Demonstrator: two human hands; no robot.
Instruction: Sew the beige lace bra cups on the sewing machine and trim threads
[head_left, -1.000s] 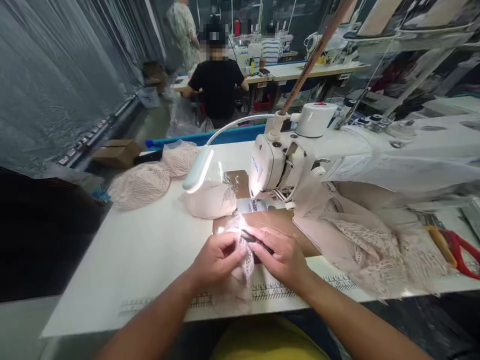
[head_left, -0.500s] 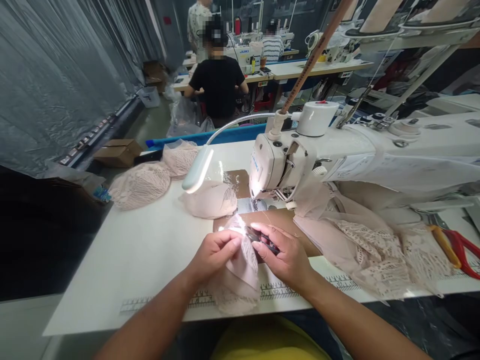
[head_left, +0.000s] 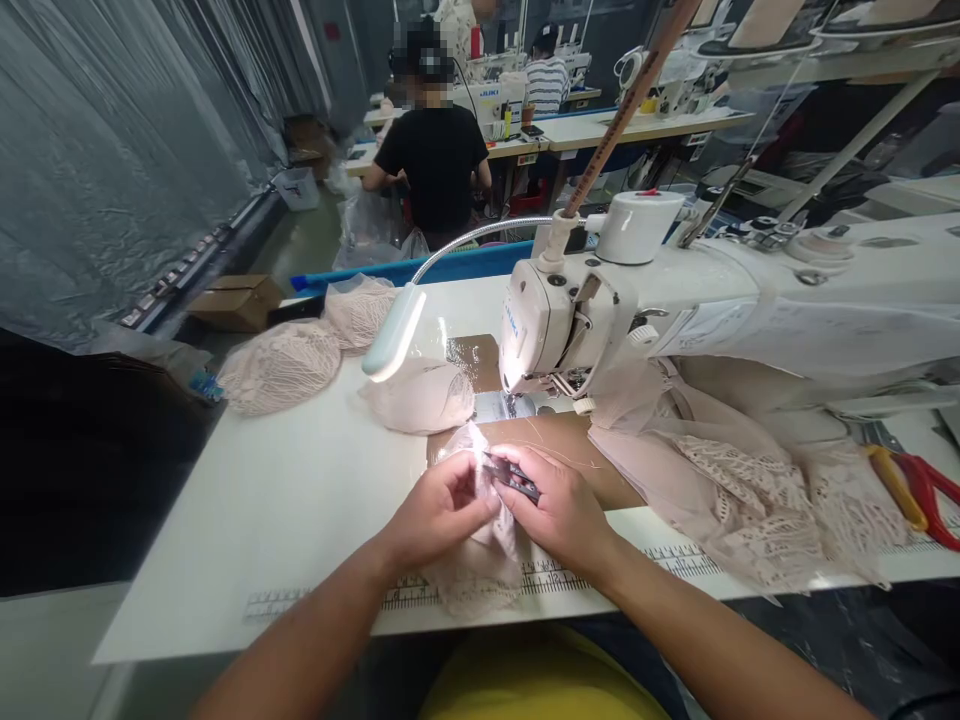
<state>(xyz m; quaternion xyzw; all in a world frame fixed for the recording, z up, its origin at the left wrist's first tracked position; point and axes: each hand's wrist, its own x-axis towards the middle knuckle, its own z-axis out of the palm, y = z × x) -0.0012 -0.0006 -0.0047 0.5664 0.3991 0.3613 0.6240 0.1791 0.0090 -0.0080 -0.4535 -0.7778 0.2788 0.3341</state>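
My left hand (head_left: 442, 508) pinches a pale pink lace piece (head_left: 476, 575), which hangs down over the table's front edge strip. Black thread snips (head_left: 517, 480) are gripped in my right hand (head_left: 559, 505), their blades against the brightly lit upper edge of the lace. Both hands are close together just in front of the sewing machine's needle area (head_left: 512, 400). Another sheer pink piece (head_left: 420, 397) lies left of the needle. Loose threads trail over the brown plate (head_left: 555, 440) behind my right hand.
A white sewing machine (head_left: 562, 310) stands behind my hands, with a lamp (head_left: 395, 330) on a bent neck. More lace (head_left: 750, 490) is heaped at right beside red-handled scissors (head_left: 930, 495). Lace cups (head_left: 281, 367) lie at far left. A person in black (head_left: 431, 165) sits beyond.
The snips have moved slightly left, and my right fingers have closed further around them. My left hand has shifted its fingers on the lace, which is now more bunched.
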